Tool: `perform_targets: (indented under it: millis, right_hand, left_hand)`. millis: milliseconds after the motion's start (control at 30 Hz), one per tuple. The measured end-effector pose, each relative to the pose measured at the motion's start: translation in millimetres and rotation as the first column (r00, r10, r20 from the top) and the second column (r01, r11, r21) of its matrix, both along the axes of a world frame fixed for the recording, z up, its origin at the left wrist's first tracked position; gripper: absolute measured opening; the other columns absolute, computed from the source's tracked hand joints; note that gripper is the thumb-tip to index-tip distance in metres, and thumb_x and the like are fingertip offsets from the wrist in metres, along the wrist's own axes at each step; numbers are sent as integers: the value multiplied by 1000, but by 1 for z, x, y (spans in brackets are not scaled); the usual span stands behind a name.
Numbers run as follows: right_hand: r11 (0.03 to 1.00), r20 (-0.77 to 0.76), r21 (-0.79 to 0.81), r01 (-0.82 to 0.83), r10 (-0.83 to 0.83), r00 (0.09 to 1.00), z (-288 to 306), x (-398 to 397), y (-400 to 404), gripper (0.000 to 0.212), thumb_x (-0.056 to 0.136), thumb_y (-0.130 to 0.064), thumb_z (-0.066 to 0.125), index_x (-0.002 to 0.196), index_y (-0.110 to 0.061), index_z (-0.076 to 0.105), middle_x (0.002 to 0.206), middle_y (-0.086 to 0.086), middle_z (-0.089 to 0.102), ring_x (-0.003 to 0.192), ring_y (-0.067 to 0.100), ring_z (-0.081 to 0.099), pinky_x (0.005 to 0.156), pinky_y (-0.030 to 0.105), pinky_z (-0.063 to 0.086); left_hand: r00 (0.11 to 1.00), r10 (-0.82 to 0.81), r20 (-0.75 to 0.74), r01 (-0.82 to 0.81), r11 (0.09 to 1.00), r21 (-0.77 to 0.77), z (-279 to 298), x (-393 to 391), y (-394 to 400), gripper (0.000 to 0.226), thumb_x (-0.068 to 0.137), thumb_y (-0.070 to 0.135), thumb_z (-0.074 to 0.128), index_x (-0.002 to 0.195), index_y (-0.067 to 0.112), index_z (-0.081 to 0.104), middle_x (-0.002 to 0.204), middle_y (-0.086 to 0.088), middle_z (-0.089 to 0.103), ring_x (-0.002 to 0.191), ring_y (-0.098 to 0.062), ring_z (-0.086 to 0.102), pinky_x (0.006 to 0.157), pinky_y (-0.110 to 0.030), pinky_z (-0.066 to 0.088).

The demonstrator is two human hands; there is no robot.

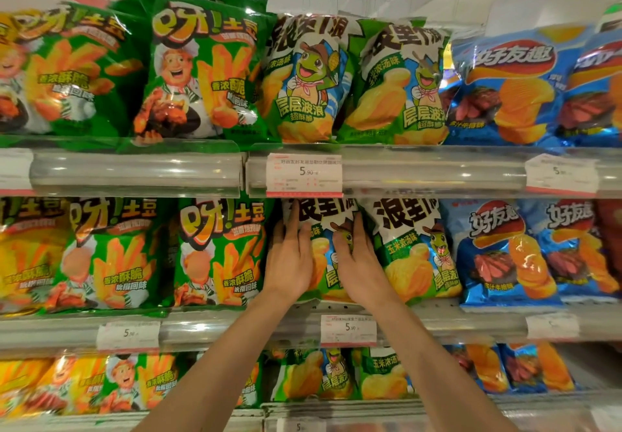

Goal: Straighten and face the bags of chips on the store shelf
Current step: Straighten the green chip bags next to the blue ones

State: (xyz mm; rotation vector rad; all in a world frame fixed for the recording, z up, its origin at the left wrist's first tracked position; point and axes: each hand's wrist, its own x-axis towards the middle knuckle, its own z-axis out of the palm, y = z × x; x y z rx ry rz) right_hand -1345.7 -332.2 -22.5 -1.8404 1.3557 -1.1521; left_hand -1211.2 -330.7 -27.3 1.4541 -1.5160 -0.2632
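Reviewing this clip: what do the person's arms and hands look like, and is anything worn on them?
Both forearms are bare up to the bottom frame edge: no sleeves show. The left hand and right hand wear no gloves, and no rings, watch or bracelet are visible on the fingers or wrists. No markings stand out on either arm.

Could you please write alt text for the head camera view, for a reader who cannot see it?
A left hand and a right hand lie flat on a turtle-mascot chip bag on the middle shelf, between green fry bags and blue ridged-chip bags.
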Motion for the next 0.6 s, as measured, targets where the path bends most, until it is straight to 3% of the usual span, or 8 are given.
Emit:
perform_targets:
  millis: [133, 267, 400, 533, 600]
  right_hand:
    - [1000, 49, 19, -21, 20, 999, 4, -10, 9, 65, 103, -47, 36, 158, -32, 3, 162, -9, 21, 147, 11, 24, 109, 19, 16]
    - [997, 78, 25, -78, 75, 994, -1, -22, 19, 66, 98, -46, 52, 155, -36, 21, 143, -18, 48, 123, -1, 50, 99, 15, 40]
    - [991, 144, 38, -126, 119, 982, -6, -36, 37, 52, 95, -44, 59, 144, -38, 40, 136, -21, 53, 126, -5, 47, 110, 29, 40]
    - [990, 120, 10, -138, 136, 983, -13, -51, 63, 38, 96, -35, 60, 133, -37, 53, 132, -18, 53, 122, -7, 50, 104, 23, 45]
    - [988, 93, -23, -150, 151, 984, -20, -59, 75, 34, 96, -32, 59, 130, -33, 56, 129, -20, 52, 119, -8, 50, 99, 17, 47]
  left_hand:
    - [1000, -18, -17, 18, 999, -28, 2, -1, 5, 55, 108, 38, 27, 160, 33, 9, 169, 2, 9, 152, -22, 18, 117, -37, 27]
    - [1000, -12, -19, 11, 998, -64, 5, 1, 23, 59, 105, 32, 44, 159, 26, 21, 168, 2, 15, 154, -14, 11, 124, -38, 20]
    - [998, -26, -52, 23, 998, -60, 3, 10, 50, 51, 100, 31, 57, 149, 27, 42, 153, 6, 44, 140, -9, 39, 117, -36, 36]
    - [996, -46, -76, 45, 999, -15, -4, 18, 86, 38, 99, 35, 58, 136, 28, 54, 129, 16, 61, 117, -1, 58, 101, -34, 52]
    - [996, -38, -82, 39, 999, 9, -8, 20, 106, 31, 99, 33, 57, 130, 27, 58, 114, 21, 65, 107, 4, 61, 93, -23, 53]
